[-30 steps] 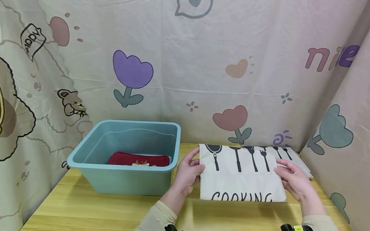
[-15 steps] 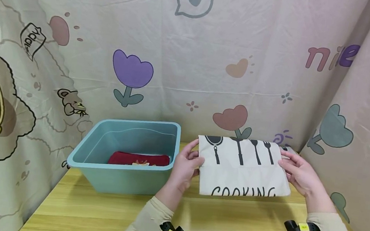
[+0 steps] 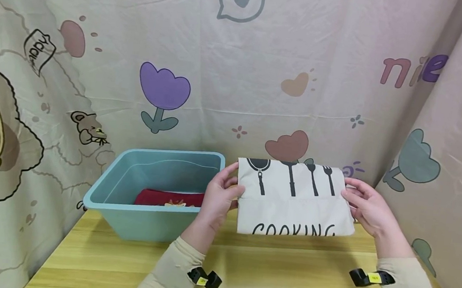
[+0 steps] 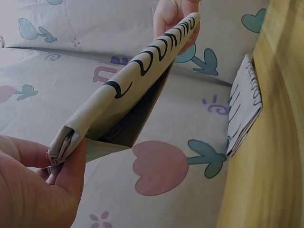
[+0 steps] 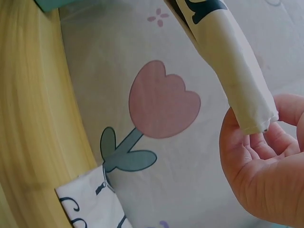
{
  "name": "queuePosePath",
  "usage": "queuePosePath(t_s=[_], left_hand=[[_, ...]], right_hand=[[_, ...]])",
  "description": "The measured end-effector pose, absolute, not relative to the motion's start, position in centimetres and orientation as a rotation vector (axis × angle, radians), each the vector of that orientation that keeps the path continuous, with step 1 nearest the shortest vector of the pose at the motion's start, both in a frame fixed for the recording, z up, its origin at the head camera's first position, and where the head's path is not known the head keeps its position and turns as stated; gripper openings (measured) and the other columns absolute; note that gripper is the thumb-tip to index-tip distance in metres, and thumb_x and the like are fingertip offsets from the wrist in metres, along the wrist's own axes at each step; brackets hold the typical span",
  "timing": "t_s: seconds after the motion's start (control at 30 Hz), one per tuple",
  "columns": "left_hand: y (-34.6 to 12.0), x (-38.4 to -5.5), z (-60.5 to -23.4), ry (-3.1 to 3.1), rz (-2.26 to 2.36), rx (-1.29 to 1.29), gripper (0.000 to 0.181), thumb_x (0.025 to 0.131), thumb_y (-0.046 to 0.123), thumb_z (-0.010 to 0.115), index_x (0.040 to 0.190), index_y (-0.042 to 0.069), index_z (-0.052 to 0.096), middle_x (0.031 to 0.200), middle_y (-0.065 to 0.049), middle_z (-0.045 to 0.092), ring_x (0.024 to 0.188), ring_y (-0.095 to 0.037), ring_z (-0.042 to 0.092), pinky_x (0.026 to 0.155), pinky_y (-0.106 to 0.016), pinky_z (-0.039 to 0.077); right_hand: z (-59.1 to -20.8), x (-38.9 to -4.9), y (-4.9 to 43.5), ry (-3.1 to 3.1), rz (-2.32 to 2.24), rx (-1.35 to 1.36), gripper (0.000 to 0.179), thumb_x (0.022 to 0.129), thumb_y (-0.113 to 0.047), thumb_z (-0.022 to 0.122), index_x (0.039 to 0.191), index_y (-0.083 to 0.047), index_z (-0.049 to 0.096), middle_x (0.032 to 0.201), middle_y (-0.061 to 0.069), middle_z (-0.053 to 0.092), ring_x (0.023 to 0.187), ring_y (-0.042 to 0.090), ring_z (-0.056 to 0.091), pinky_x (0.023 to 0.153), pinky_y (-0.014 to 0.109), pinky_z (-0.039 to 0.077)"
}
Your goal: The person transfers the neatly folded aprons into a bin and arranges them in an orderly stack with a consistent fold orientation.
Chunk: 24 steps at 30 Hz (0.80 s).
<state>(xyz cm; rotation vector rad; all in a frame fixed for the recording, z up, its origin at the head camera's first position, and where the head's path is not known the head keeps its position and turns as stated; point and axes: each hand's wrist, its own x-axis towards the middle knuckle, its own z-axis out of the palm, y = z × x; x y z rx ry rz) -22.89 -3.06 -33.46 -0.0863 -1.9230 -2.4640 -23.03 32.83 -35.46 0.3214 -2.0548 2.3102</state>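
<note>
A folded white cloth (image 3: 292, 206), printed with black kitchen utensils and the word COOKING, is held up above the table between both hands. My left hand (image 3: 220, 197) pinches its left edge, thumb in front and fingers behind; the left wrist view shows the folded layers between thumb and fingers. On the other side, my right hand (image 3: 370, 208) pinches the right edge the same way. Left of the cloth stands a blue-green bin (image 3: 155, 225), with my left hand overlapping its right side in the head view. Inside the bin lies a folded dark red cloth (image 3: 153, 197).
A second folded white cloth (image 4: 244, 107) with similar print lies on the wooden table (image 3: 284, 281) against the back curtain; the held cloth and right hand hide it in the head view. Patterned curtains (image 3: 222, 68) enclose the table at the back and sides.
Both hands have raised the folded white cloth off the area by the second cloth, then carried it slightly left. The bin and the red cloth have stayed put.
</note>
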Motion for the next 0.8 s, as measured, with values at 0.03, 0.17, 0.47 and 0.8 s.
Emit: queuePosePath(t_s=[0.03, 0.17, 0.47, 0.8], left_hand=[[-3.2, -22.9, -33.3, -1.932, -2.450, -0.085, 0.061, 0.091, -0.005, 0.064, 0.143, 0.023, 0.054, 0.120, -0.014, 0.061, 0.102, -0.028, 0.061, 0.074, -0.040, 0.059], [-3.9, -23.0, -33.0, -1.978, -2.378, -0.089, 0.061, 0.091, -0.003, 0.066, 0.143, 0.025, 0.054, 0.121, -0.012, 0.062, 0.104, -0.028, 0.061, 0.076, -0.041, 0.059], [-5.8, -23.0, -31.9, -2.050, -2.266, -0.085, 0.059, 0.091, 0.000, 0.067, 0.143, 0.026, 0.055, 0.118, -0.010, 0.062, 0.098, -0.026, 0.060, 0.066, -0.031, 0.056], [-8.7, -23.7, -30.9, -2.025, -2.257, -0.110, 0.061, 0.092, -0.004, 0.063, 0.145, 0.024, 0.053, 0.120, -0.014, 0.062, 0.099, -0.028, 0.061, 0.073, -0.036, 0.058]], right_hand=[[-35.3, -23.0, 32.7, -2.047, 2.312, 0.328, 0.027, 0.099, -0.002, 0.057, 0.115, -0.023, 0.062, 0.098, -0.003, 0.066, 0.084, 0.010, 0.067, 0.070, 0.026, 0.058], [-35.0, -23.2, 32.0, -2.009, 2.328, 0.357, 0.028, 0.098, 0.000, 0.056, 0.114, -0.022, 0.063, 0.098, -0.002, 0.066, 0.084, 0.011, 0.067, 0.069, 0.026, 0.058], [-34.4, -23.6, 30.1, -1.958, 2.345, 0.429, 0.029, 0.098, 0.003, 0.055, 0.115, -0.020, 0.063, 0.098, -0.001, 0.064, 0.084, 0.010, 0.065, 0.068, 0.025, 0.057], [-33.4, -24.3, 27.0, -1.881, 2.402, 0.496, 0.029, 0.098, 0.005, 0.054, 0.114, -0.017, 0.063, 0.096, 0.002, 0.065, 0.081, 0.011, 0.066, 0.066, 0.024, 0.057]])
